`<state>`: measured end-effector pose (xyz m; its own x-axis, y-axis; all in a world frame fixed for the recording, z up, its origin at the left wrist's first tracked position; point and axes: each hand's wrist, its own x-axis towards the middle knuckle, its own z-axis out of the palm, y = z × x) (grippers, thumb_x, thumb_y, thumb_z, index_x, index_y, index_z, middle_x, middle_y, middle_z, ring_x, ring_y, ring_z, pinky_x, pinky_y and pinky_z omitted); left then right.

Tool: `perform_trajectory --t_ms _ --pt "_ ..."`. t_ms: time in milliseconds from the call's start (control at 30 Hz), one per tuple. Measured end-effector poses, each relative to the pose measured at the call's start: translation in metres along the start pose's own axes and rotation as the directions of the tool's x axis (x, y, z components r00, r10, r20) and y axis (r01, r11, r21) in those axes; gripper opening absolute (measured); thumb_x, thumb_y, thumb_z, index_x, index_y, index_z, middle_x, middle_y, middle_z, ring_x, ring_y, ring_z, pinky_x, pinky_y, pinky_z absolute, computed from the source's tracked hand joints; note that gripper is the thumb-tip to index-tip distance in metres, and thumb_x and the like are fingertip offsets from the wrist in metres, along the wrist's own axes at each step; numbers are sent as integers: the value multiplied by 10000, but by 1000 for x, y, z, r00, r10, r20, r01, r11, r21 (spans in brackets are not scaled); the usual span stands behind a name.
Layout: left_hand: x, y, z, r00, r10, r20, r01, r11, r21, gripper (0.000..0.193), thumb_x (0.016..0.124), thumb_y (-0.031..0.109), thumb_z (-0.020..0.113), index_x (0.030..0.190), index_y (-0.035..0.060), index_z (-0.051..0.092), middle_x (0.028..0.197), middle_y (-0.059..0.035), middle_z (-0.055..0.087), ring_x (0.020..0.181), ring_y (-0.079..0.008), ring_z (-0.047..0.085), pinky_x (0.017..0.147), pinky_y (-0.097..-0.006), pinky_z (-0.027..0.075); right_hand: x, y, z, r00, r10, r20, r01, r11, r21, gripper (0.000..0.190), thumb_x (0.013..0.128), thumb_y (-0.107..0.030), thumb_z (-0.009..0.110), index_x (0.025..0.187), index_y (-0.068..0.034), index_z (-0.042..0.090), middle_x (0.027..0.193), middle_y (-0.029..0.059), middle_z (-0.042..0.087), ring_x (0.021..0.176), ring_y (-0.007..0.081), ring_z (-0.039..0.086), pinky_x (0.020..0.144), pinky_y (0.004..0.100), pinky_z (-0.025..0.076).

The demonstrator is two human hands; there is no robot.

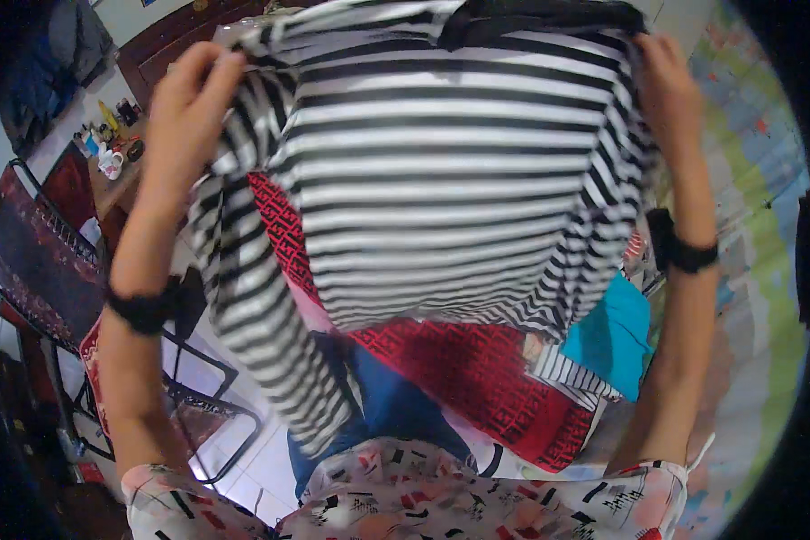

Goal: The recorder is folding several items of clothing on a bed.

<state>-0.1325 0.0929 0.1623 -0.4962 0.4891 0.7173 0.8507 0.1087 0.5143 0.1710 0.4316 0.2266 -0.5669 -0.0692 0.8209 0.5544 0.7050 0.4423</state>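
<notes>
A black-and-white striped long-sleeved shirt [445,175] with a black collar hangs spread out in front of me. My left hand [192,88] grips its left shoulder, and my right hand [668,94] grips the opposite shoulder. One sleeve dangles down at the left; the other falls in folds along the right side. Behind and below the shirt lies a red cloth [459,378] with a black geometric pattern, partly hidden by the shirt. Both hands are slightly blurred.
A teal folded cloth [614,334] and a striped garment [567,371] lie at the right. Folding chairs, one with a dark backrest [37,236], stand at the left. Behind them, a table [118,185] carries a white mug [110,162] and several small items. A multicoloured sheet [749,270] spreads at far right.
</notes>
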Motion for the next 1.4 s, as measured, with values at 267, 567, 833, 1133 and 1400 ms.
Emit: perform_trajectory --t_ms 267,567,833,1133,1400 --pt "1 -123 165 961 274 42 -275 926 259 548 736 237 621 1176 -28 430 1207 -258 435 1088 -393 455 900 -419 391 -48 -55 192 882 194 429 -318 918 238 568 757 -72 550 1286 -16 352 1366 149 305 1182 333 408 951 392 390" --pt "-182 -77 199 654 104 749 -207 977 45 682 626 355 737 1162 33 463 1207 -189 431 1099 -351 449 871 -450 399 -207 -222 67 451 -577 681 -188 685 704 201 806 -245 519 734 -62 560 749 131 564 711 276 591 592 422 476" --pt "-191 -113 232 621 -163 767 146 985 91 235 758 197 557 906 18 527 945 -232 561 916 -382 539 747 -445 439 -256 -300 26 457 -55 888 -579 739 344 517 696 -422 672 991 -11 560 922 192 530 866 339 557 653 408 482" --pt "-149 -89 226 728 -161 667 188 982 32 238 802 211 473 875 -12 519 773 -255 563 761 -416 553 669 -461 435 -301 -353 85 825 -67 561 -419 595 686 371 682 -217 668 999 -57 562 955 104 556 905 306 530 776 408 431" --pt "-193 -91 193 647 -112 754 63 994 94 215 783 120 523 960 -2 534 850 -235 571 794 -392 559 681 -453 442 -355 -273 9 856 34 515 -442 564 698 202 766 -150 565 944 -53 570 858 116 579 874 302 550 744 423 434"
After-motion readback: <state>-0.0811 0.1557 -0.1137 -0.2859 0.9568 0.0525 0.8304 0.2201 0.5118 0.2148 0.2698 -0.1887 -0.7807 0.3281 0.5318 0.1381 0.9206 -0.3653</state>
